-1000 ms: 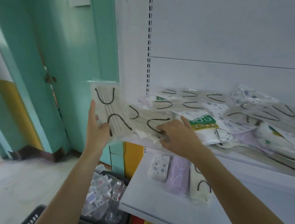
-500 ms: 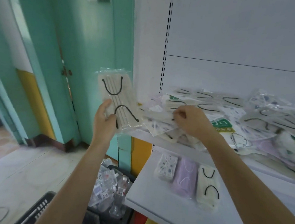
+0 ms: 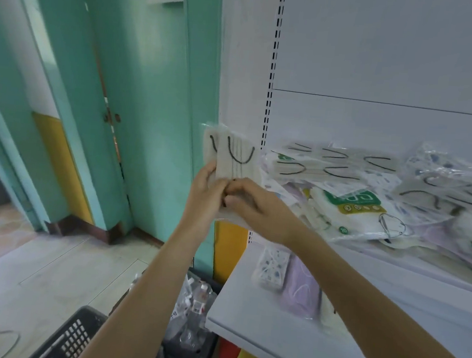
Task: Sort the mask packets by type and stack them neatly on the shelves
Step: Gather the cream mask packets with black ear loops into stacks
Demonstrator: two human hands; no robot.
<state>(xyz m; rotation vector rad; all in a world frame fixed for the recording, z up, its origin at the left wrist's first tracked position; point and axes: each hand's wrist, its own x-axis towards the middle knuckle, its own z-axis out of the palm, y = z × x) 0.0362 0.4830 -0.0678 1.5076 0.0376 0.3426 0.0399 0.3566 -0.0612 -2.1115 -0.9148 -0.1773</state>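
I hold two cream mask packets (image 3: 235,157) with black ear loops upright in front of the shelf's left edge. My left hand (image 3: 204,196) grips them from the left and my right hand (image 3: 255,206) pinches them from the right, fingers touching. A mixed heap of mask packets (image 3: 370,196) lies on the upper shelf (image 3: 410,265): cream ones with black loops at the back, a green-labelled pack (image 3: 352,202), printed and lilac ones. On the lower shelf (image 3: 258,332) lie a printed packet (image 3: 273,266), a lilac packet (image 3: 302,290) and a cream one partly hidden by my right arm.
A black plastic crate (image 3: 69,338) stands on the floor at the bottom left, with clear bags of small items (image 3: 192,303) beside it. A teal door and frame (image 3: 150,100) stand left of the white shelf upright (image 3: 273,68).
My right hand took a cream packet from the upper shelf's heap and brought it left against the packet in my left hand. Both hands now hold the pair together.
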